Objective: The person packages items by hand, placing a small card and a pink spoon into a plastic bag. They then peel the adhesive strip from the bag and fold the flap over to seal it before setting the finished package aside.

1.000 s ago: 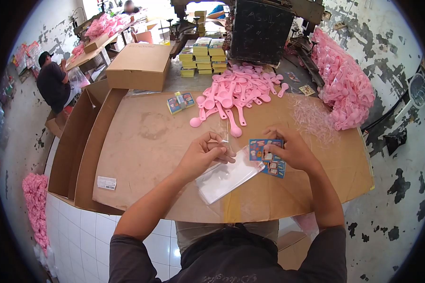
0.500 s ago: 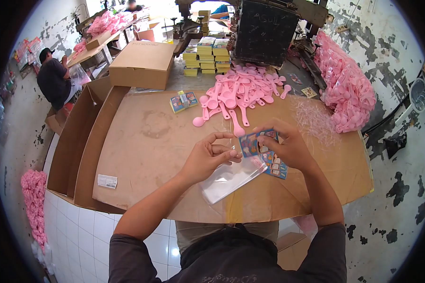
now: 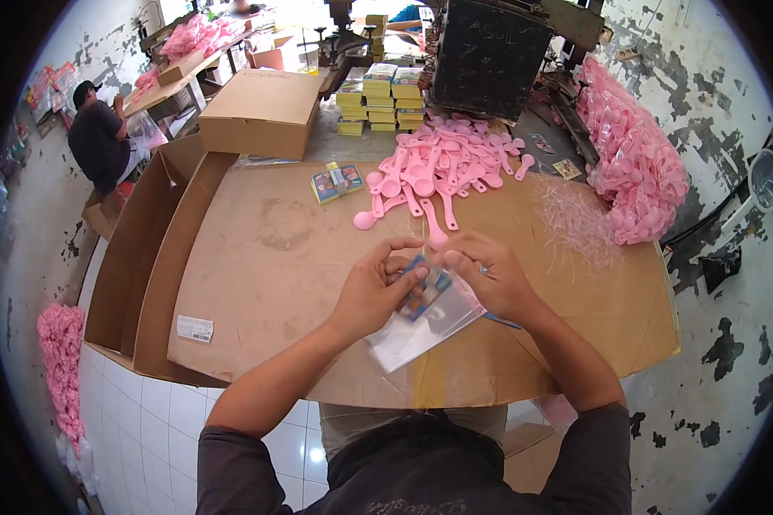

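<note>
Over the cardboard sheet, my left hand [image 3: 371, 287] pinches a small blue printed card [image 3: 427, 290] between thumb and fingers. My right hand [image 3: 492, 276] is at the card's upper right edge, fingers curled together and slightly blurred; I cannot tell what they grip. Under both hands lies a stack of clear plastic bags [image 3: 408, 336]. A sliver of another blue card [image 3: 501, 321] shows beneath my right wrist. Just beyond my fingertips sits the bowl of a pink spoon [image 3: 437, 237], at the near end of a heap of pink spoons [image 3: 445, 163].
A banded card bundle [image 3: 337, 183] lies left of the spoons. Card stacks [image 3: 380, 99] and a closed carton [image 3: 260, 107] stand behind. An open box [image 3: 137, 266] borders the left. Bagged pink spoons [image 3: 631, 159] and plastic strips [image 3: 580, 219] occupy the right. A person [image 3: 99, 137] sits far left.
The blue card has passed from my right hand to my left and now tilts over the bags. My right hand has moved left, covering most of the second card.
</note>
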`<state>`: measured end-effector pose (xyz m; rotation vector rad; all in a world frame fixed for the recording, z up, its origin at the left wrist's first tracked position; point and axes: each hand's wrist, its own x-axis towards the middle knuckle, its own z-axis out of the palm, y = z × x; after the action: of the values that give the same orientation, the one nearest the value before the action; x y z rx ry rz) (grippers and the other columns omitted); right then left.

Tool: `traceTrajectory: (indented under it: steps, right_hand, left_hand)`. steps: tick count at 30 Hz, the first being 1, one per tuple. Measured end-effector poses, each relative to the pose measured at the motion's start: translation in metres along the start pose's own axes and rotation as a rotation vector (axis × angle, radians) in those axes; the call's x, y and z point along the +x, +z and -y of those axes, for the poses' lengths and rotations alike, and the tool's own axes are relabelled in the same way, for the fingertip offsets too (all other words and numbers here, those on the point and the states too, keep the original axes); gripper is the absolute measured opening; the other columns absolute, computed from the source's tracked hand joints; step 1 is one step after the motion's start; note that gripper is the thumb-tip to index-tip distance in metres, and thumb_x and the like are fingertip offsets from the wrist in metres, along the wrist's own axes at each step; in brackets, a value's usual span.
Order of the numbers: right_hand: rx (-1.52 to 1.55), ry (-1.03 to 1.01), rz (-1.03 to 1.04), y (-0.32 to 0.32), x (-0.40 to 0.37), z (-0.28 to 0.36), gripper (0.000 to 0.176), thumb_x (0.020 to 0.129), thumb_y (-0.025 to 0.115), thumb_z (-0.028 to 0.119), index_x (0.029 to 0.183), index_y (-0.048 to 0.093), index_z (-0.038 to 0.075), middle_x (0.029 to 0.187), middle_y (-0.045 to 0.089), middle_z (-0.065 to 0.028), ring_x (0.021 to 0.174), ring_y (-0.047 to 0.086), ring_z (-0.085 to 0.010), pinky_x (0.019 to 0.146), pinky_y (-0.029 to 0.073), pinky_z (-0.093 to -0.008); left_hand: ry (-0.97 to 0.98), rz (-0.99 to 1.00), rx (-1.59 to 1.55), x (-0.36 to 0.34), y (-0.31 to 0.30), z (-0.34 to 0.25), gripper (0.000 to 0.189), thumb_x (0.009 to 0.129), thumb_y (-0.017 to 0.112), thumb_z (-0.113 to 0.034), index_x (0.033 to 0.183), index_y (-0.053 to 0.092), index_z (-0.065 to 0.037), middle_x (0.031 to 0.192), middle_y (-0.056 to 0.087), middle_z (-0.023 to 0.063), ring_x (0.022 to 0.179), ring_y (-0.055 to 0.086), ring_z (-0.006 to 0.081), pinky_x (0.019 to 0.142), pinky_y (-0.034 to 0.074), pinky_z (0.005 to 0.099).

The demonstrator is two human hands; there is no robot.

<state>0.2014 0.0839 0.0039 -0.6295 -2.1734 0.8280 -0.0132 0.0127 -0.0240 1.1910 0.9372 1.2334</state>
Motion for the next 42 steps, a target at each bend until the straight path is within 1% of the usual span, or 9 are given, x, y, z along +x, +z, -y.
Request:
traceTrajectory:
  steps: [3, 6, 9, 12, 15, 21, 31, 36, 42]
  right_hand:
    - [0.394, 0.133, 0.052, 0.003, 0.017, -0.043, 0.022, 0.1, 0.065, 0.018, 0.109, 0.07, -0.001, 0.096, 0.069, -0.0107, 0.09, 0.065, -0.0194, 0.081, 0.052, -0.034]
    - [-0.033, 0.263, -0.066, 0.002, 0.053, -0.062, 0.023, 0.097, 0.066, 0.019, 0.11, 0.068, 0.0, 0.103, 0.068, -0.0157, 0.094, 0.066, -0.0256, 0.083, 0.052, -0.0383]
    - [-0.504, 0.216, 0.094, 0.013, 0.068, -0.077, 0.029, 0.093, 0.068, 0.021, 0.111, 0.067, -0.001, 0.103, 0.069, -0.0194, 0.094, 0.067, -0.0322, 0.085, 0.053, -0.0404]
    - [-0.599, 0.129, 0.002, 0.027, 0.072, -0.098, 0.036, 0.089, 0.072, 0.023, 0.116, 0.067, -0.001, 0.101, 0.07, -0.0206, 0.087, 0.067, -0.038, 0.081, 0.055, -0.0418]
    - [-0.372, 0.287, -0.027, 0.014, 0.066, -0.081, 0.04, 0.089, 0.074, 0.018, 0.122, 0.064, -0.002, 0.097, 0.071, -0.0166, 0.075, 0.068, -0.0302, 0.072, 0.056, -0.0399]
    - [0.444, 0.238, -0.151, -0.024, 0.05, -0.01, 0.04, 0.094, 0.067, 0.0, 0.132, 0.056, -0.003, 0.098, 0.068, -0.0062, 0.079, 0.064, -0.0083, 0.066, 0.054, -0.0251]
    - [0.526, 0.162, -0.161, 0.001, 0.03, 0.013, 0.047, 0.098, 0.063, -0.002, 0.142, 0.049, 0.0, 0.106, 0.057, -0.0053, 0.091, 0.066, -0.0107, 0.077, 0.057, -0.0249]
    - [0.527, 0.132, -0.09, 0.01, 0.015, 0.004, 0.043, 0.1, 0.06, 0.0, 0.142, 0.05, 0.002, 0.114, 0.062, -0.0084, 0.101, 0.065, -0.0157, 0.092, 0.053, -0.0312]
    - [0.236, 0.045, 0.17, -0.031, 0.026, 0.009, 0.021, 0.103, 0.058, 0.01, 0.118, 0.069, 0.0, 0.124, 0.065, -0.0078, 0.119, 0.059, -0.0204, 0.1, 0.048, -0.0373]
  left_hand:
    - [0.004, -0.02, 0.045, 0.002, -0.003, 0.004, 0.038, 0.102, 0.065, -0.008, 0.137, 0.053, 0.0, 0.104, 0.075, 0.0098, 0.089, 0.071, 0.0092, 0.076, 0.058, 0.0231]
    - [-0.001, -0.058, 0.04, 0.002, -0.002, 0.003, 0.036, 0.102, 0.064, -0.009, 0.136, 0.057, 0.001, 0.104, 0.075, 0.0088, 0.088, 0.071, 0.0079, 0.074, 0.058, 0.0229]
    - [-0.005, -0.045, -0.012, 0.003, -0.004, 0.005, 0.035, 0.102, 0.064, -0.01, 0.135, 0.058, 0.002, 0.104, 0.075, 0.0086, 0.088, 0.071, 0.0078, 0.075, 0.058, 0.0231]
    - [-0.003, -0.043, -0.031, 0.005, -0.008, 0.009, 0.036, 0.102, 0.064, -0.01, 0.135, 0.057, 0.003, 0.105, 0.074, 0.0084, 0.09, 0.071, 0.0083, 0.076, 0.059, 0.0235]
    - [-0.005, -0.063, -0.032, 0.005, -0.009, 0.008, 0.037, 0.102, 0.064, -0.009, 0.136, 0.057, 0.003, 0.106, 0.074, 0.0086, 0.091, 0.071, 0.0091, 0.077, 0.059, 0.0238]
    - [0.002, -0.064, -0.02, 0.004, -0.004, 0.008, 0.039, 0.101, 0.066, -0.008, 0.137, 0.056, 0.004, 0.11, 0.074, 0.0111, 0.092, 0.071, 0.0102, 0.077, 0.059, 0.0237]
    - [-0.105, 0.003, 0.016, -0.001, 0.002, -0.004, 0.035, 0.104, 0.062, -0.011, 0.136, 0.059, 0.005, 0.116, 0.073, 0.0096, 0.093, 0.068, 0.0065, 0.077, 0.057, 0.0227]
    - [0.015, 0.079, -0.111, 0.004, -0.004, 0.01, 0.037, 0.106, 0.059, -0.015, 0.137, 0.056, 0.004, 0.119, 0.072, 0.0122, 0.096, 0.072, 0.0155, 0.084, 0.059, 0.0296]
    - [-0.027, 0.176, -0.166, -0.001, -0.005, 0.0, 0.04, 0.106, 0.059, -0.018, 0.139, 0.053, 0.003, 0.119, 0.071, 0.0139, 0.1, 0.074, 0.0231, 0.089, 0.06, 0.0344]
